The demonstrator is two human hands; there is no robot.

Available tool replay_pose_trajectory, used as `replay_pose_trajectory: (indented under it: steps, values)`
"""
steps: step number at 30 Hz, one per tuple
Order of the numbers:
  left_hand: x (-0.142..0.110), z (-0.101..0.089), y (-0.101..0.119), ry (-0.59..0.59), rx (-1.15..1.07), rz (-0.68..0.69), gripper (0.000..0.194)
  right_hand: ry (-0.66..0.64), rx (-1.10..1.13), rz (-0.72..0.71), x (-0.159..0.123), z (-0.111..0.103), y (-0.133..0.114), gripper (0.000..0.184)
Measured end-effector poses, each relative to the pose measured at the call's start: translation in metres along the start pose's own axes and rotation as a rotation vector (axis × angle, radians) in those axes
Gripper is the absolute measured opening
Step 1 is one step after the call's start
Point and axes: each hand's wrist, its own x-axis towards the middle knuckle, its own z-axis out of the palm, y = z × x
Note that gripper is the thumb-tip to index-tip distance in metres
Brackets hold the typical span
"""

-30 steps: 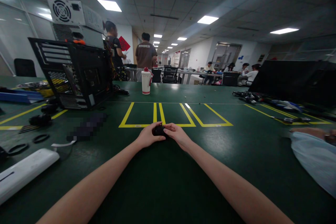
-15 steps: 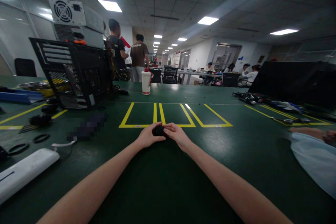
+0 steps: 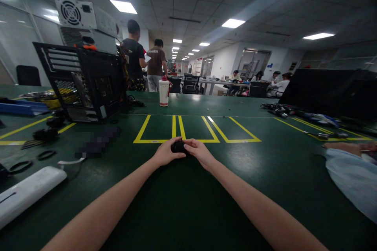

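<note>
A small black rounded part (image 3: 178,147) is held between my two hands, near the front edge of the yellow tape outlines; its exact kind is too dark to make out. My left hand (image 3: 165,153) curls around its left side, with the thumb below and the index finger over the top. On the other side, the fingertips of my right hand (image 3: 199,152) pinch its right edge. Both forearms reach in from the bottom of the view, over the green tabletop (image 3: 185,204).
Yellow tape outlines (image 3: 212,140) mark the table ahead, with a white cup (image 3: 164,92) behind them. A black computer case (image 3: 88,82), black rings (image 3: 46,155) and a white device (image 3: 32,194) lie left. At right are cables (image 3: 277,109) and another person's blue sleeve (image 3: 350,180).
My hands and the black part look the same. The person's arm at the right has shifted slightly, and the two people standing in the background have moved a little.
</note>
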Motion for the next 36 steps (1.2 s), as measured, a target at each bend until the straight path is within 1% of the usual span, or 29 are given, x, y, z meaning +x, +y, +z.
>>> replay_pose_trajectory:
  steps: [3,9,15,19,24,26,30,36]
  values:
    - [0.0012,0.0009,-0.0022,0.001,-0.011,-0.001,0.066,0.013,-0.006,0.009,0.0027,-0.0007,0.0034,0.033]
    - [0.004,0.0038,-0.008,0.033,-0.013,0.032,0.067,-0.044,0.058,-0.043,0.0036,-0.0014,0.004,0.035]
    - [0.0009,0.0048,-0.0042,0.068,-0.056,0.049,0.065,-0.054,0.042,-0.041,0.0011,-0.001,0.001,0.033]
    - [0.0009,0.006,-0.0043,0.068,-0.083,0.048,0.064,-0.05,0.017,-0.045,0.0015,-0.0012,0.0021,0.033]
    - [0.0019,0.0067,-0.0048,0.058,-0.103,0.041,0.065,0.015,-0.035,-0.011,0.0008,0.0004,0.0016,0.033]
    - [0.001,0.0058,-0.003,0.047,-0.115,0.048,0.065,0.012,-0.037,-0.003,0.0005,0.0005,0.0005,0.034]
    - [-0.0013,0.0039,0.0004,0.032,-0.132,0.092,0.064,-0.039,0.035,-0.019,-0.0011,0.0001,-0.0026,0.033]
    - [0.0009,0.0057,-0.0012,0.04,-0.136,0.116,0.062,-0.004,0.064,-0.028,-0.0005,0.0019,-0.0018,0.024]
